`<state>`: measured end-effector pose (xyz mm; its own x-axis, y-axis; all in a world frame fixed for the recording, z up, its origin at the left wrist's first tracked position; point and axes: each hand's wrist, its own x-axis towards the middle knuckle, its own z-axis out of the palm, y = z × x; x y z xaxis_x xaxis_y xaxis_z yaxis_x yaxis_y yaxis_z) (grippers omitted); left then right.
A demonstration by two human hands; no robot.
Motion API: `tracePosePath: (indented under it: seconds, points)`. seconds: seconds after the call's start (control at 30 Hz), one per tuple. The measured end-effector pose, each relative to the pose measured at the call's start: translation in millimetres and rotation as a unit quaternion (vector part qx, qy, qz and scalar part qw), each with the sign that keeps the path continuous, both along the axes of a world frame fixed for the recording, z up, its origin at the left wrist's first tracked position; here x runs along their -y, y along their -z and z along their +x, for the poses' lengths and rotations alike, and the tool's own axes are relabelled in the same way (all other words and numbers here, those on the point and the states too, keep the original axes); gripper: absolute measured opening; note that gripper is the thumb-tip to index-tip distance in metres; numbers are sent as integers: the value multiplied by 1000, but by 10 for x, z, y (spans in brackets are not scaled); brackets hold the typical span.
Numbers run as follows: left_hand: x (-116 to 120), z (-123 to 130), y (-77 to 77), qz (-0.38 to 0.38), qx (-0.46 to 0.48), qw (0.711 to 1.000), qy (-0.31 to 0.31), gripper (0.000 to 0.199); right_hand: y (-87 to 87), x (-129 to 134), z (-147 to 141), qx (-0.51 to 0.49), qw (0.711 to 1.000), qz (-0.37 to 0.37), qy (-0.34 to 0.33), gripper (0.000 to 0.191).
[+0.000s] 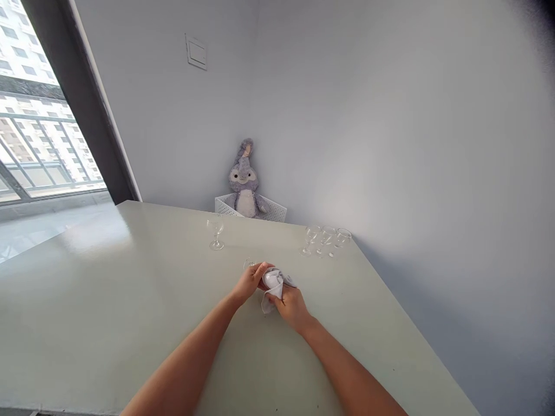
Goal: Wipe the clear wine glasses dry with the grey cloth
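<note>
Forearms [186,358] lead to left fingers [261,270] gripping a glass [272,279], right fingers [276,301] clutching cloth [267,305]; three goblets [328,233] stand at their two o'clock

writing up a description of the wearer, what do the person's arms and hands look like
The left forearm and right forearm are bare and tapered; no sleeve, watch or bracelet shows. The left hand and right hand are ungloved, with no ring visible.

Behind the cloth [274,281] — single glass [216,232] left, three glasses [328,236] right.
</note>
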<state>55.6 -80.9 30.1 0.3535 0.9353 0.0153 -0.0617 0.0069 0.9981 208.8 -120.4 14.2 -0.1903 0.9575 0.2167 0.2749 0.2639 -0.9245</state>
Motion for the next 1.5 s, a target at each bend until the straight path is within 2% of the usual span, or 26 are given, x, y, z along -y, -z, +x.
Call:
tracePosePath:
  seconds: [0.07, 0.13, 0.2, 0.23, 0.3, 0.4, 0.47, 0.5, 0.53, 0.6, 0.67, 0.73, 0.8, 0.87, 0.93, 1.0, 1.07, 1.13, 1.23, 1.33, 1.4, 1.5]
  points:
    - [25, 12, -12, 20, 25, 999, 15, 47, -25, -39, 15, -102, 991, -90, -13, 30]
    - [49, 15, -33, 33, 72, 996, 50, 47, -42, -74, 22, -243, 955, -169, -21, 33]
    - [60, 6, -54, 33, 108, 991, 72, 52, -40, -90, 22, -339, 918, -202, -27, 34]
    - [60, -1, -62, 30, 116, 990, 72, 53, -31, -89, 19, -352, 912, -206, -33, 34]
    - [47, -17, -66, 18, 112, 992, 60, 55, -6, -74, 8, -304, 932, -193, -43, 33]
    - [14, -27, -42, -5, 76, 996, 40, 58, 24, -42, -6, -131, 986, -101, -14, 27]
    - [-1, -13, -10, -5, 39, 999, 30, 56, 27, -32, -8, -40, 998, -34, 15, 24]
    - [-3, 0, 6, 4, 19, 999, 28, 55, 22, -34, -7, -23, 999, -25, 22, 24]
    - [-1, 15, 19, 18, -1, 999, 27, 54, 15, -40, -5, -27, 999, -40, 22, 24]
    - [18, 44, 29, 51, -29, 998, 26, 53, -3, -62, 1, -102, 988, -114, 13, 27]
    - [46, 65, 11, 90, -39, 995, 18, 49, -20, -88, 5, -234, 954, -186, 12, 33]
    - [68, 73, -23, 118, -29, 993, 12, 45, -27, -103, 2, -346, 913, -214, 14, 32]
    - [68, 70, -51, 115, -2, 993, 12, 45, -25, -92, -10, -386, 897, -216, 6, 29]
    - [47, 57, -54, 86, 24, 996, 13, 50, -15, -60, -27, -342, 918, -200, -17, 32]
    - [20, 42, -31, 60, 31, 998, 9, 55, -3, -24, -34, -228, 960, -158, -33, 34]
    - [7, 29, 1, 54, 0, 999, 2, 55, 4, -11, -22, -97, 991, -84, -25, 31]
    - [14, 20, 24, 85, -77, 993, -22, 52, 1, -34, 17, -14, 1000, -19, 5, 27]
    - [33, 10, 24, 167, -173, 968, -76, 46, -19, -88, 81, -10, 999, -17, 47, 26]
    - [42, -21, -15, 320, -252, 903, -139, 35, -89, -169, 211, -90, 987, -102, 88, 32]
    - [5, -64, -38, 416, -269, 859, -131, 32, -193, -188, 347, -154, 975, -156, 35, 34]
    - [-28, -84, -18, 432, -276, 852, -110, 26, -258, -173, 420, -162, 971, -173, -28, 32]
    - [-62, -95, 48, 392, -289, 871, -65, 22, -314, -164, 505, -147, 968, -180, -94, 31]
